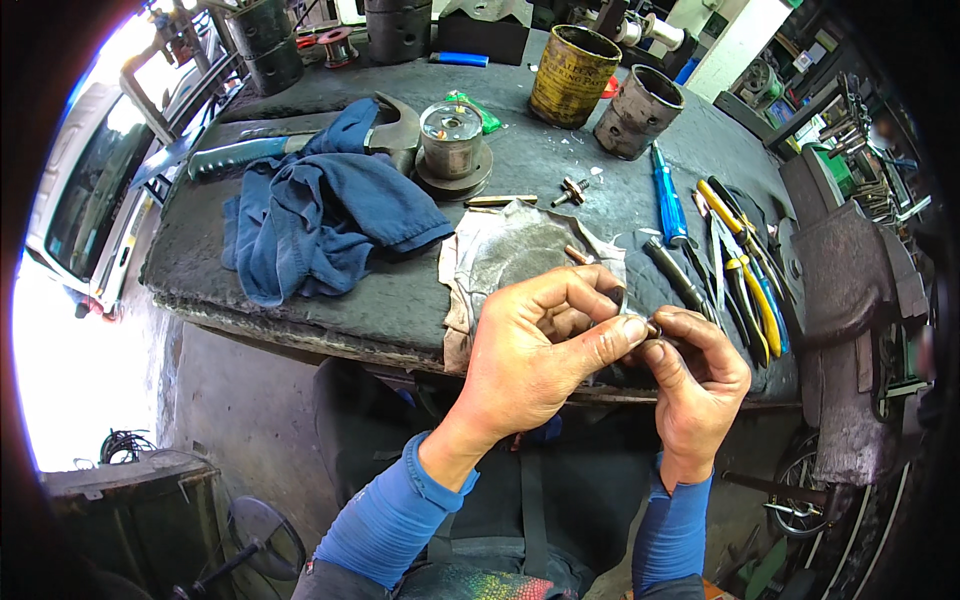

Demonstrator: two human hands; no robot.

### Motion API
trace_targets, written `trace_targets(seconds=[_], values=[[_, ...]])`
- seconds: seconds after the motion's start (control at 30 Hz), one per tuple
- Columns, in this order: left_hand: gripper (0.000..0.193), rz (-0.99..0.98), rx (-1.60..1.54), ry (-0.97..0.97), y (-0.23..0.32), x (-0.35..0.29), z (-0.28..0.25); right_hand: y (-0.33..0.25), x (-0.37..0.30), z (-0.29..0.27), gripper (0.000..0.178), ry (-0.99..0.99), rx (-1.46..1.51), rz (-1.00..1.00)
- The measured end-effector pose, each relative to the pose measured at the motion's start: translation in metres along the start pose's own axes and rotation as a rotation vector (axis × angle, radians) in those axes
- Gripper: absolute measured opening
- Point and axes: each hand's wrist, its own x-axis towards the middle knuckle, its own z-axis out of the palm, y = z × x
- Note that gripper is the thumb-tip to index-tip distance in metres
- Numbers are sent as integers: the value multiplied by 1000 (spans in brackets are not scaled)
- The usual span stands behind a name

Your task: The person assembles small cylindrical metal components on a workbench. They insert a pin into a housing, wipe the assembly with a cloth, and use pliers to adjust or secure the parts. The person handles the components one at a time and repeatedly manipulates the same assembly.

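Observation:
Over the near edge of the workbench, both my hands are closed on one small dark metal part (pixel 653 328). My left hand (pixel 545 345) pinches one end between thumb and fingers. At the other end my right hand (pixel 697 385) grips it with thumb and forefinger. The fingers cover most of the part, so its exact kind cannot be made out. Beneath and behind my left hand lies a stained pale cloth (pixel 500 245), with a small copper-coloured piece (pixel 578 254) on it. A small metal part with a shaft (pixel 572 192) rests beyond the cloth.
Left on the bench (pixel 300 325) are a blue cloth (pixel 320 215) and a teal-handled tool (pixel 240 155). A round metal part (pixel 451 140) stands mid-bench. Behind are a yellow can (pixel 573 80) and metal cylinder (pixel 640 112). To the right lie a blue screwdriver (pixel 668 200) and yellow-handled pliers (pixel 768 305).

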Motion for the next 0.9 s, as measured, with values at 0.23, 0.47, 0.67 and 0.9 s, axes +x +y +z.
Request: trace_targets(seconds=[0.23, 0.47, 0.67, 0.9], values=[[17, 0, -3, 4, 0, 0, -1, 2, 2, -2, 26, -29, -17, -39], [16, -11, 4, 10, 2, -1, 1, -1, 2, 0, 25, -22, -25, -17], [16, -12, 7, -1, 2, -1, 0, -1, -1, -1, 27, 7, -25, 51], [15, 3, -2, 9, 0, -1, -2, -1, -3, 5, 25, 43, 41, 100]])
